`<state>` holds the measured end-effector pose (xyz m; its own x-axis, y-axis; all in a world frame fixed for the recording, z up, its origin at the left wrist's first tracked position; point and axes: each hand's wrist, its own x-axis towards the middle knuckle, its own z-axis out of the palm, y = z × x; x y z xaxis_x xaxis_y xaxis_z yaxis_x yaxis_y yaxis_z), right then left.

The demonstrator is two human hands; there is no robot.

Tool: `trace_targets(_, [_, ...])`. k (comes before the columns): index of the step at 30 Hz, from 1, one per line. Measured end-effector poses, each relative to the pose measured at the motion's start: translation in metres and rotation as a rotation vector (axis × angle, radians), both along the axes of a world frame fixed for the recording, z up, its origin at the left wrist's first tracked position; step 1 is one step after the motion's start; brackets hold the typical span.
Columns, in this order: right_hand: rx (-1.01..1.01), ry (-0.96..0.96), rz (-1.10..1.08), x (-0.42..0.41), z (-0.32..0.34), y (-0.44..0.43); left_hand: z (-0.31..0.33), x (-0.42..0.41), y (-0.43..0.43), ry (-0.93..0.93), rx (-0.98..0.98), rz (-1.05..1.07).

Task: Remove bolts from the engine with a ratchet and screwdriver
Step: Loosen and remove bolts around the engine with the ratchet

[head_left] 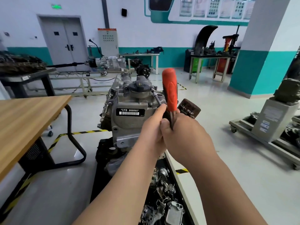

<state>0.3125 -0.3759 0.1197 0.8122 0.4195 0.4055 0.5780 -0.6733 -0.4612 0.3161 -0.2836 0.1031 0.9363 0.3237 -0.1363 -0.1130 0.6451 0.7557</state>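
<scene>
A grey metal engine (129, 114) with a black barcode label stands on a stand in the middle of the head view. A tool with a red and black handle (170, 91) points up beside it, and its thin metal shaft with a socket (155, 96) angles up-left toward a bolt under the black filler cap (140, 85). My left hand (152, 127) grips the tool's lower end near the shaft. Just to its right, my right hand (183, 135) grips the tool below the red handle. Both hands touch each other in front of the engine's right side.
A wooden table (24, 120) with black legs stands at the left. Loose engine parts (165, 200) lie in a black tray below my arms. A brown oil filter (190, 109) sits right of the engine. Another engine stand (267, 127) is at the right, workbenches at the back.
</scene>
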Motion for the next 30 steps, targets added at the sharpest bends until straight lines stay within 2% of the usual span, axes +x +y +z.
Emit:
trace_targets(3, [0.187,0.184,0.083,0.001,-0.004,0.002,0.0,-0.002,0.001,-0.003,-0.003,-0.024])
trace_targets(6, [0.493,0.409,0.182,0.0,-0.009,0.006,0.001,-0.003,0.001,-0.017,-0.096,-0.047])
trace_targets(8, [0.728,0.639,0.21,-0.003,-0.012,0.008,-0.006,0.001,0.006,-0.033,-0.103,-0.038])
trace_targets(11, [1.075,1.06,0.3,-0.009,-0.011,0.008,-0.011,0.001,0.011,0.013,0.0,-0.041])
trace_targets(14, [1.308,1.286,0.393,-0.011,-0.009,0.009,-0.007,-0.001,0.009,0.104,0.044,-0.087])
trace_targets(16, [1.331,1.294,0.42,-0.01,-0.01,0.009,-0.005,-0.001,0.008,0.132,0.047,-0.071])
trace_targets(24, [1.135,1.113,0.366,-0.009,-0.009,0.011,0.0,-0.002,0.008,0.105,0.084,-0.026])
trace_targets(26, [1.028,1.016,0.314,-0.009,-0.01,0.011,0.001,-0.001,0.006,0.089,0.104,0.034])
trace_targets(30, [0.632,0.636,0.198,-0.007,-0.005,0.007,0.007,0.001,0.001,0.076,0.08,0.126])
